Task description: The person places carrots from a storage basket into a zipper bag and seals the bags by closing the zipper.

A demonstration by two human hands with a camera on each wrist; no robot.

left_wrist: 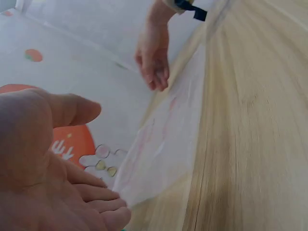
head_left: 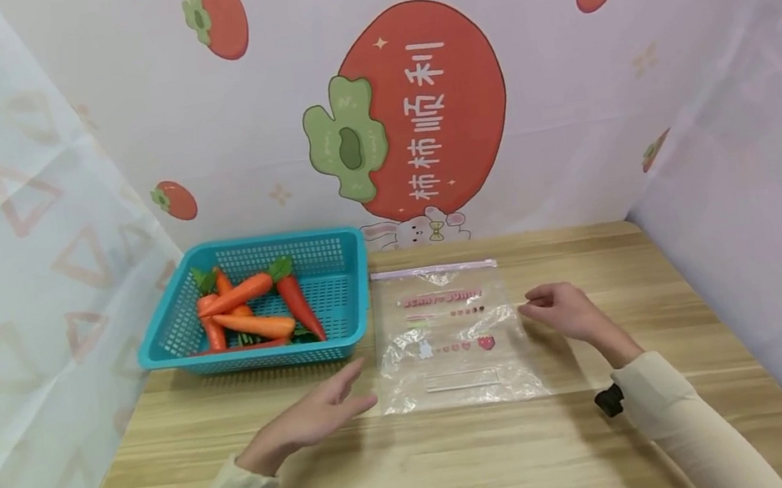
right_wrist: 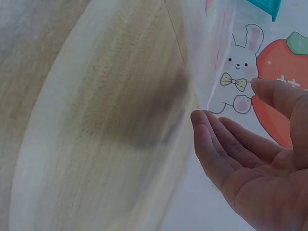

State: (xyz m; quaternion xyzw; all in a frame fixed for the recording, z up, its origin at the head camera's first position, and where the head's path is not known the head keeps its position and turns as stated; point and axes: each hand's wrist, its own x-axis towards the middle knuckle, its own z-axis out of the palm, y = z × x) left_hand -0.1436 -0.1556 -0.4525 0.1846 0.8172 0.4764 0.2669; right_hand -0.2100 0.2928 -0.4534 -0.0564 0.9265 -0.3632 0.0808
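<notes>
A clear plastic zip bag (head_left: 449, 328) with pink print lies flat on the wooden table, its pale purple slider strip (head_left: 433, 270) toward the back wall. My left hand (head_left: 311, 420) hovers by the bag's lower left edge, thumb spread from the straight fingers, holding nothing. In the left wrist view the bag (left_wrist: 163, 139) stretches beyond my fingertips. Over the bag's right edge is my right hand (head_left: 566, 310), fingers relaxed and nothing in them. The right wrist view shows that palm (right_wrist: 255, 183) with thumb and fingers apart.
Left of the bag stands a blue plastic basket (head_left: 340, 340) with several carrots (head_left: 251, 325) and red peppers (head_left: 300, 304) inside. A printed cloth backdrop (head_left: 556, 126) rises behind the table (head_left: 433, 474) and along both sides. Each sleeve cuff carries a small black camera.
</notes>
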